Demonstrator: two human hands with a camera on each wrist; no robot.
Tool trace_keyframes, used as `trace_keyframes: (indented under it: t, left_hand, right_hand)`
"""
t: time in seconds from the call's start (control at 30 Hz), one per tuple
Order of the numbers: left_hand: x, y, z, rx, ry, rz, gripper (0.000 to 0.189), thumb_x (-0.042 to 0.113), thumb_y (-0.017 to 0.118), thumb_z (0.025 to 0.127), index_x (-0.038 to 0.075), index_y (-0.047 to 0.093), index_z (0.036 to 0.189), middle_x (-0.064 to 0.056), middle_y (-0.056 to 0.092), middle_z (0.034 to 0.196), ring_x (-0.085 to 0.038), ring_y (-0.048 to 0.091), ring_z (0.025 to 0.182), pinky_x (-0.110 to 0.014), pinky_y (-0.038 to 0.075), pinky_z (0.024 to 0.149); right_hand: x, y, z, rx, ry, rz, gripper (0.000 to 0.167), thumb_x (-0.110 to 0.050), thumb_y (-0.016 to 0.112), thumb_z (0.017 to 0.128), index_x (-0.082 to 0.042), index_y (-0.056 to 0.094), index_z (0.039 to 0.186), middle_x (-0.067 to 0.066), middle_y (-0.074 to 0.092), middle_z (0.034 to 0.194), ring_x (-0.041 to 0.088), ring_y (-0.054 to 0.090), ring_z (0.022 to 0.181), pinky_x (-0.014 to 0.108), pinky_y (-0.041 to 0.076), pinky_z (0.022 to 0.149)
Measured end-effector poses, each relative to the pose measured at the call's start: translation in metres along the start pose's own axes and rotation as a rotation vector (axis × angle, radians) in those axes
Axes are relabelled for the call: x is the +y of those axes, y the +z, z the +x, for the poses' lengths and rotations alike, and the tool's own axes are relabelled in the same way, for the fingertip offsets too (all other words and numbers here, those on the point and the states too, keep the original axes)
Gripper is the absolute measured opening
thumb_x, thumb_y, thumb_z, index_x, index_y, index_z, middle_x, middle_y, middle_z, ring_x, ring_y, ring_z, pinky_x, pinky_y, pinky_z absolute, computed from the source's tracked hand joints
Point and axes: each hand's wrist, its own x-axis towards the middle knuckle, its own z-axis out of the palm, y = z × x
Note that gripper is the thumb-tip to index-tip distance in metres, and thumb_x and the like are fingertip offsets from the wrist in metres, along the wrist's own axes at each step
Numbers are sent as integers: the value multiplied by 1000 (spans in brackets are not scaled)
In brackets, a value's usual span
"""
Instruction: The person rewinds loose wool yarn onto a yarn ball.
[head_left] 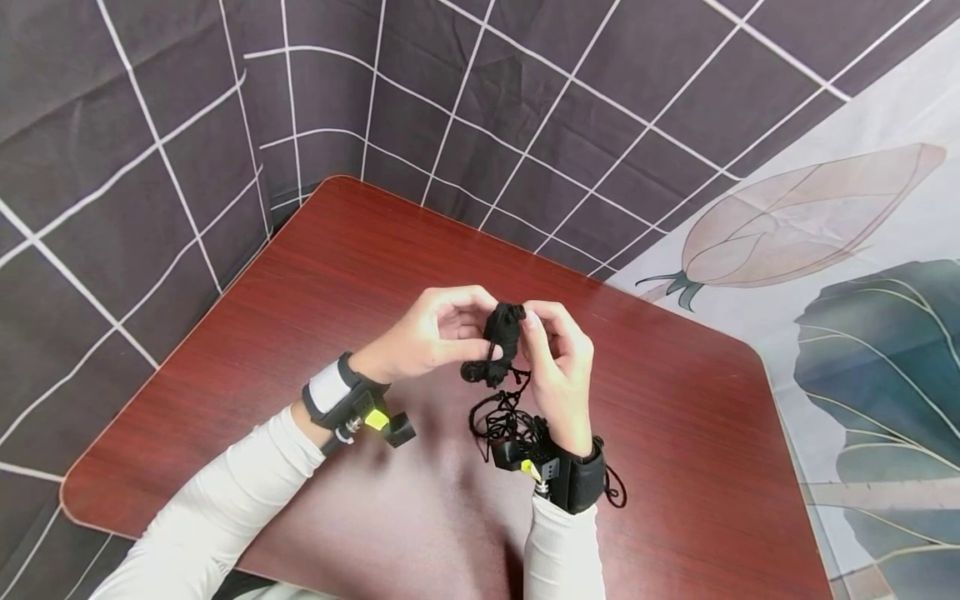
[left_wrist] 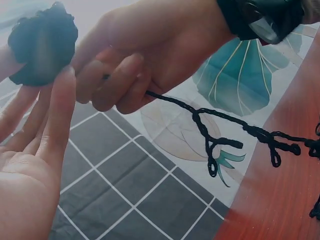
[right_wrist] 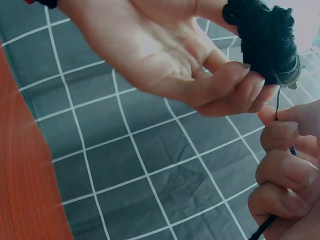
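A dark bundle of wound black cord (head_left: 502,333) is held up above the table by my left hand (head_left: 442,333), thumb on one side and fingers on the other. Close beside it, my right hand (head_left: 558,354) pinches a strand of the cord (right_wrist: 278,102) that leads off the bundle. In the left wrist view this strand runs out below the right hand's curled fingers (left_wrist: 120,82) as a knotted length with small loops (left_wrist: 212,160). More loose, tangled cord (head_left: 517,421) hangs or lies near the right wrist; part of it is hidden behind the wrist strap.
Beneath the hands is a reddish-brown wooden table (head_left: 660,417) with rounded corners. A dark cloth with a white grid (head_left: 420,108) hangs behind and to the left. At the right hangs a pale cloth with leaf prints (head_left: 885,350). Both wrists carry strapped cameras (head_left: 397,429).
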Motion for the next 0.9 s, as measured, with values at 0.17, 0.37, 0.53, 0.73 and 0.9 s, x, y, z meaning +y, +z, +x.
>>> trace_keyframes:
  t: [0.17, 0.37, 0.53, 0.73, 0.9]
  left_hand:
    - [-1, -3, 1, 177, 63, 63, 28, -11, 67, 81, -10, 58, 107, -19, 62, 101, -31, 62, 90, -39, 52, 84]
    - [0, -4, 5, 465, 136, 138, 26, -11, 66, 83, -10, 58, 107, -18, 63, 100, -29, 61, 89, -37, 53, 83]
    - [0, -5, 6, 548, 174, 275, 26, -9, 67, 83, -9, 57, 107, -16, 62, 99, -27, 62, 82, -35, 55, 76]
    - [-2, -6, 5, 516, 175, 456, 26, -4, 73, 81, -5, 60, 103, -12, 63, 93, -21, 62, 78, -32, 55, 72]
    - [-3, -8, 3, 309, 84, 429, 25, -3, 74, 80, -2, 62, 102, -8, 63, 95, -19, 62, 77, -32, 55, 71]
  right_hand:
    - [8, 6, 1, -19, -33, -128, 11, 5, 55, 93, 2, 66, 94, 7, 50, 64, 10, 38, 48, 22, 30, 44]
    - [6, 20, 1, -164, -60, -257, 13, -9, 57, 96, -9, 69, 92, -1, 56, 68, 10, 40, 51, 23, 31, 47]
    - [-1, 26, -2, -226, -75, -284, 16, -19, 57, 98, -12, 69, 92, -6, 58, 72, 10, 43, 55, 25, 35, 50]
    - [-12, 21, -4, -225, -137, -274, 13, -17, 60, 96, -10, 67, 87, -6, 52, 71, 7, 43, 57, 21, 34, 51]
    - [-18, 9, -1, -120, -182, -254, 7, -11, 67, 90, -9, 68, 83, -7, 51, 68, 7, 42, 56, 20, 32, 50]
